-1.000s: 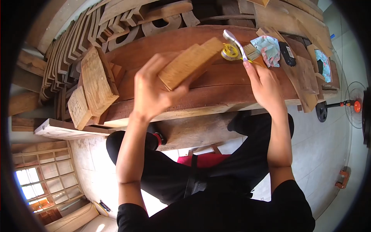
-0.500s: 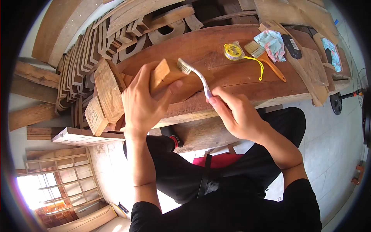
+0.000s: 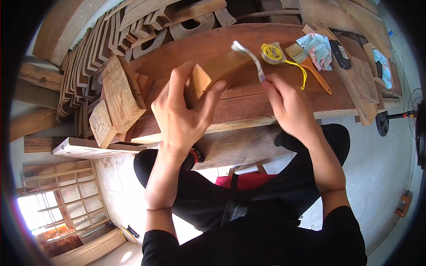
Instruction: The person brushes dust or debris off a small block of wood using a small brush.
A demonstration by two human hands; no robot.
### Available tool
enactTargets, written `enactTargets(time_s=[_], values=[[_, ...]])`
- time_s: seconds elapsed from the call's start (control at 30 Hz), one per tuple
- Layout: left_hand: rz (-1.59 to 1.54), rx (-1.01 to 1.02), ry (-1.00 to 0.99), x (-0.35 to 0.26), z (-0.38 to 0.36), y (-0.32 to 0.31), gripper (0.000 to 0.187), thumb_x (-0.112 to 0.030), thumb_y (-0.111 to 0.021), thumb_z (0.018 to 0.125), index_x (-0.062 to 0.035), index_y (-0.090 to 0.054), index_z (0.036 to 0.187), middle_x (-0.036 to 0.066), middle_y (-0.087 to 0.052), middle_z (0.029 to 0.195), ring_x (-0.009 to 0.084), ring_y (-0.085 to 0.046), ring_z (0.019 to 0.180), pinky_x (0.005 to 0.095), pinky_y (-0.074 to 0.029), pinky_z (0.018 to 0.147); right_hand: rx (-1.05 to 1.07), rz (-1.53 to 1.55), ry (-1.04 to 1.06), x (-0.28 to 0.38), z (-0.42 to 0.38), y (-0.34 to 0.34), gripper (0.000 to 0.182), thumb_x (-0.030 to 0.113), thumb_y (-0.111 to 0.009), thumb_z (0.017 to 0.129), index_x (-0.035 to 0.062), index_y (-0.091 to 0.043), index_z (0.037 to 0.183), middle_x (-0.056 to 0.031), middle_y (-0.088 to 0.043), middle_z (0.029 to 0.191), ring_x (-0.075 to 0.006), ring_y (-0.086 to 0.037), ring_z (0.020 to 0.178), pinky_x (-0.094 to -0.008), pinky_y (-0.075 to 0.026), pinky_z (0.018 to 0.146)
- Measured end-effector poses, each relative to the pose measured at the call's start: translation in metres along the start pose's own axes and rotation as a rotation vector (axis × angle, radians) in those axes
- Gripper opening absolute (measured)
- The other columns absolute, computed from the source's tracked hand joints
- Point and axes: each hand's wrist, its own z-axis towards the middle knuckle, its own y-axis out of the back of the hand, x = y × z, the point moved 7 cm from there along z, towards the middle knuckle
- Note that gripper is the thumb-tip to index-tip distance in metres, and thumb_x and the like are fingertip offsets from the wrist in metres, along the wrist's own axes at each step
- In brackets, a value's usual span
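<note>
My left hand (image 3: 183,108) grips a wooden block (image 3: 200,80) between thumb and fingers, its pale end face turned toward me. The block's long side stretches away to the right over the wooden bench (image 3: 230,102). In my right hand (image 3: 293,106) is a white toothbrush (image 3: 254,58), held by its handle. Its head, blurred by motion, is up near the far end of the block. A yellow tape measure (image 3: 273,53) lies on the bench just beyond the toothbrush.
Right of the tape measure lie a paintbrush (image 3: 316,74), a crumpled patterned cloth (image 3: 315,48) and a black device (image 3: 341,54). Thick wooden blocks (image 3: 123,95) are stacked at the bench's left end. Behind them stand rows of cut wooden pieces (image 3: 86,66). A fan (image 3: 412,113) is at far right.
The toothbrush has moved right and away from the block's near end toward its far end. My left hand and the block have shifted slightly right, and the block is turned, showing more of its length.
</note>
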Motion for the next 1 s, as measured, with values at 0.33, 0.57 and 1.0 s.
enactTargets(time_s=[0.33, 0.57, 1.0], values=[[-0.193, 0.023, -0.144, 0.010, -0.006, -0.001, 0.065, -0.056, -0.062, 0.103, 0.0044, -0.061, 0.127, 0.023, -0.071, 0.100, 0.0404, -0.072, 0.084, 0.0430, -0.056, 0.075, 0.083, -0.001, 0.036, 0.008, -0.001, -0.002, 0.013, 0.018, -0.065, 0.105, 0.0054, -0.066, 0.108, -0.0159, -0.067, 0.072, -0.0360, -0.071, 0.065, -0.0441, -0.049, 0.057], [-0.229, 0.063, -0.119, 0.018, -0.008, 0.001, 0.071, -0.061, -0.048, 0.107, 0.0055, -0.059, 0.129, 0.025, -0.072, 0.107, 0.0410, -0.073, 0.091, 0.0434, -0.056, 0.081, 0.030, 0.007, 0.077, 0.012, -0.007, -0.005, 0.017, 0.025, -0.064, 0.106, 0.0091, -0.067, 0.104, -0.0130, -0.067, 0.065, -0.0356, -0.068, 0.056, -0.0468, -0.049, 0.050], [-0.258, 0.137, -0.066, 0.008, -0.004, 0.000, 0.058, -0.049, -0.057, 0.105, 0.0037, -0.060, 0.127, 0.023, -0.071, 0.108, 0.0406, -0.072, 0.093, 0.0435, -0.055, 0.083, 0.182, 0.107, 0.250, 0.078, -0.038, 0.003, 0.012, 0.016, -0.064, 0.106, 0.0039, -0.065, 0.104, -0.0168, -0.066, 0.071, -0.0363, -0.070, 0.062, -0.0424, -0.048, 0.055]])
